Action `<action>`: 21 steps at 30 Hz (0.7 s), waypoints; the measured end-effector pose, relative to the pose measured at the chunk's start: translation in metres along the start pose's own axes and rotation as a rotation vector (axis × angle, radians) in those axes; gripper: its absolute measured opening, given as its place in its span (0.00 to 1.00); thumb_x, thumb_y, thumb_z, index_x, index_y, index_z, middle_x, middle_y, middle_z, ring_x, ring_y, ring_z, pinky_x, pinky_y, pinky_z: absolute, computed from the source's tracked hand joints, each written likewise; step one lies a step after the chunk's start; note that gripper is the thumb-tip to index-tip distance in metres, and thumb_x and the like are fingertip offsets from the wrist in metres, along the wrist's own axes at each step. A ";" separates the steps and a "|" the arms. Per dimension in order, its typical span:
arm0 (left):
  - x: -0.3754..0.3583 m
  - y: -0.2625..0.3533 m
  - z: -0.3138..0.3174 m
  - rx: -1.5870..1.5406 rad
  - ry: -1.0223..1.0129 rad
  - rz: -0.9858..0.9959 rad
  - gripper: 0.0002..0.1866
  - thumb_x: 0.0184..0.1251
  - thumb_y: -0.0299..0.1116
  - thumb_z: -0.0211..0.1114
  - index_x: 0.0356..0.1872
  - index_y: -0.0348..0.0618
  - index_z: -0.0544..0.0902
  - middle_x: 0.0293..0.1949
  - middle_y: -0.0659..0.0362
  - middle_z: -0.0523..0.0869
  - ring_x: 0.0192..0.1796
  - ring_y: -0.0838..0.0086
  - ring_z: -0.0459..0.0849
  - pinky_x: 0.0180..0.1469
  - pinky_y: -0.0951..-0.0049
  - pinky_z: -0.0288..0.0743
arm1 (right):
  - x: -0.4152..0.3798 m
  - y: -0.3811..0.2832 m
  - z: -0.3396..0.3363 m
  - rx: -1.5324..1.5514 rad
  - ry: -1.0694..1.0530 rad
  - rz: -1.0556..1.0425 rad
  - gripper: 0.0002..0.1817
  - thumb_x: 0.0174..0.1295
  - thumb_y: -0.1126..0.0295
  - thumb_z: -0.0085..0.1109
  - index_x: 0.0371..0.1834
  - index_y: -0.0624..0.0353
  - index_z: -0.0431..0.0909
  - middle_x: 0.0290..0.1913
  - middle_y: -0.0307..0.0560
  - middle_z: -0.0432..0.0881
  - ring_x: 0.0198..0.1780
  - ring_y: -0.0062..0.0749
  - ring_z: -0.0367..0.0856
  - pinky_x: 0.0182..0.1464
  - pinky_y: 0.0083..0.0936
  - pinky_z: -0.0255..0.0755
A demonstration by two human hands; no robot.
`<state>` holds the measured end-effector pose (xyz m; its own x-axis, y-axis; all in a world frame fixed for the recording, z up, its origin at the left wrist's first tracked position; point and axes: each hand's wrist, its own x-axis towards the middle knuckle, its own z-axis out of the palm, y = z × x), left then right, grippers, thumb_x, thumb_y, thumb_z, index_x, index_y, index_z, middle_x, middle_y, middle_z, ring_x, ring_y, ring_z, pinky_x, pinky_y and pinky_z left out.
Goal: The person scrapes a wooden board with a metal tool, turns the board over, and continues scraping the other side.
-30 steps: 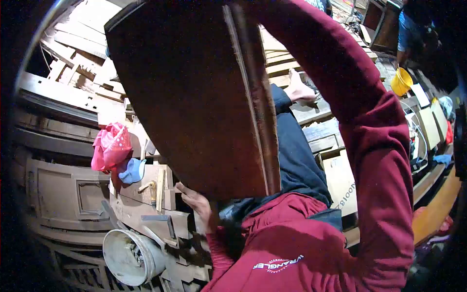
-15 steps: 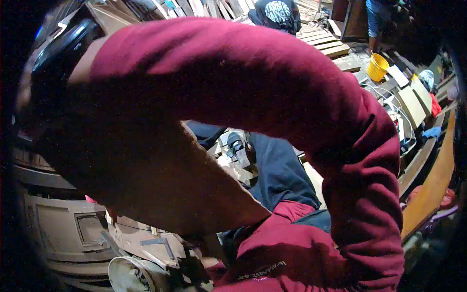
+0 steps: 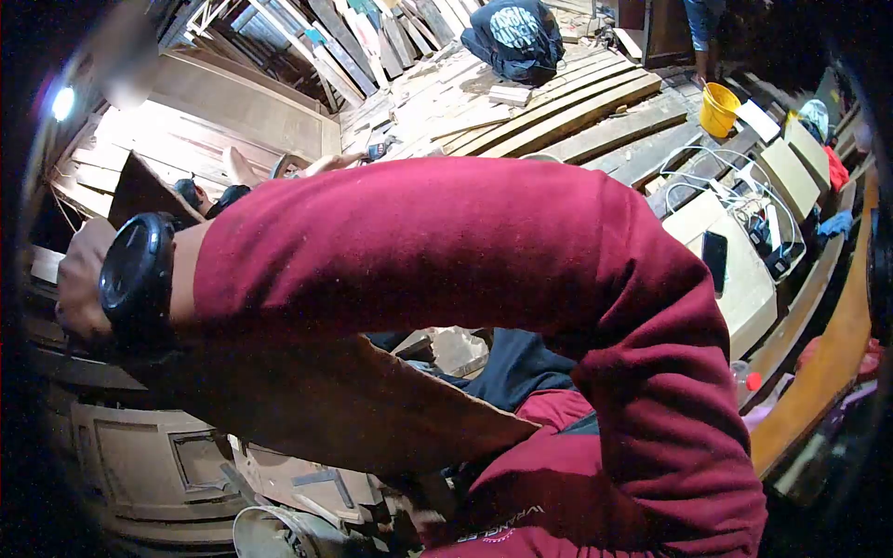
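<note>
My right arm, in a dark red sleeve, crosses the view from the lower right to the far left. My right hand (image 3: 82,279), with a black watch (image 3: 137,265) on its wrist, is closed on a wide brown wooden board (image 3: 372,405). One corner of the board rises above the wrist. Its other end slants down to the front of my red jacket (image 3: 549,502). Most of the board's face lies in shadow, and my forearm covers part of it. I cannot make out my left hand; the lower middle is dark and partly behind the board.
A panelled wooden door (image 3: 139,460) and a whitish bucket (image 3: 279,535) are at lower left. Timber planks (image 3: 558,112) cover the floor, where a person in a dark shirt (image 3: 516,37) crouches. On the right are a yellow bucket (image 3: 718,110), white cables (image 3: 688,153) and a phone (image 3: 714,256).
My right arm and the board sit lower in view. The hand and watch, blurred and dark before, now show clearly, and more of the room appears above the sleeve.
</note>
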<state>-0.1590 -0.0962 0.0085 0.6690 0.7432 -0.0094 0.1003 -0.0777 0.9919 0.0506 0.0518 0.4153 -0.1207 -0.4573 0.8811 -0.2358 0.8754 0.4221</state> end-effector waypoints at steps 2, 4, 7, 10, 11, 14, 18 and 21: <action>-0.003 -0.001 -0.008 -0.003 0.020 -0.010 0.35 0.83 0.57 0.50 0.73 0.32 0.70 0.66 0.47 0.80 0.63 0.62 0.78 0.67 0.62 0.71 | -0.009 0.001 -0.004 0.048 -0.038 -0.054 0.18 0.62 0.75 0.60 0.15 0.59 0.67 0.18 0.55 0.69 0.15 0.44 0.66 0.18 0.42 0.55; -0.005 -0.004 -0.013 -0.006 0.034 -0.022 0.35 0.83 0.56 0.50 0.72 0.32 0.71 0.66 0.47 0.80 0.63 0.62 0.78 0.67 0.63 0.71 | -0.020 0.003 -0.008 0.096 -0.071 -0.105 0.20 0.60 0.75 0.62 0.12 0.56 0.65 0.16 0.52 0.67 0.14 0.42 0.64 0.17 0.41 0.54; -0.007 -0.008 -0.021 -0.015 0.057 -0.034 0.35 0.83 0.56 0.50 0.72 0.32 0.71 0.66 0.47 0.80 0.63 0.62 0.78 0.67 0.63 0.71 | -0.035 0.011 -0.010 0.184 -0.130 -0.182 0.24 0.58 0.74 0.64 0.08 0.52 0.62 0.13 0.47 0.64 0.11 0.39 0.60 0.16 0.39 0.53; -0.009 -0.011 -0.029 -0.025 0.083 -0.049 0.35 0.83 0.56 0.51 0.72 0.32 0.71 0.65 0.47 0.80 0.63 0.62 0.79 0.67 0.63 0.71 | -0.051 -0.005 0.000 -0.007 -0.146 -0.036 0.24 0.54 0.73 0.66 0.07 0.48 0.61 0.12 0.42 0.63 0.11 0.37 0.59 0.15 0.37 0.54; -0.008 -0.011 -0.031 -0.028 0.090 -0.052 0.35 0.83 0.56 0.51 0.72 0.32 0.71 0.65 0.47 0.80 0.63 0.62 0.79 0.67 0.63 0.71 | -0.041 -0.042 0.003 -0.743 -0.273 0.325 0.18 0.54 0.70 0.67 0.11 0.48 0.69 0.14 0.44 0.70 0.14 0.40 0.69 0.16 0.37 0.61; -0.007 -0.010 -0.040 -0.029 0.112 -0.056 0.35 0.83 0.56 0.51 0.72 0.32 0.71 0.65 0.47 0.80 0.62 0.62 0.79 0.67 0.63 0.71 | -0.021 -0.100 0.006 -1.517 -0.586 0.925 0.02 0.54 0.63 0.66 0.30 0.44 0.84 0.24 0.44 0.84 0.28 0.42 0.87 0.23 0.37 0.77; 0.000 -0.004 -0.053 0.018 0.132 -0.009 0.35 0.83 0.56 0.51 0.71 0.32 0.72 0.65 0.47 0.81 0.62 0.63 0.79 0.67 0.63 0.71 | -0.084 -0.063 -0.025 -1.609 -0.435 0.797 0.07 0.49 0.63 0.66 0.31 0.47 0.85 0.24 0.44 0.82 0.30 0.43 0.87 0.27 0.39 0.80; 0.026 0.024 -0.072 0.147 0.149 0.116 0.34 0.83 0.56 0.52 0.71 0.32 0.72 0.65 0.47 0.81 0.62 0.63 0.79 0.67 0.63 0.71 | -0.047 -0.106 -0.011 -1.398 -0.502 1.036 0.09 0.44 0.65 0.67 0.29 0.53 0.84 0.22 0.49 0.81 0.30 0.48 0.87 0.30 0.42 0.81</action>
<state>-0.1918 -0.0307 0.0417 0.5676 0.8125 0.1332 0.1423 -0.2561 0.9561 0.0915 -0.0182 0.3312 0.0137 0.5335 0.8457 0.9811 0.1562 -0.1144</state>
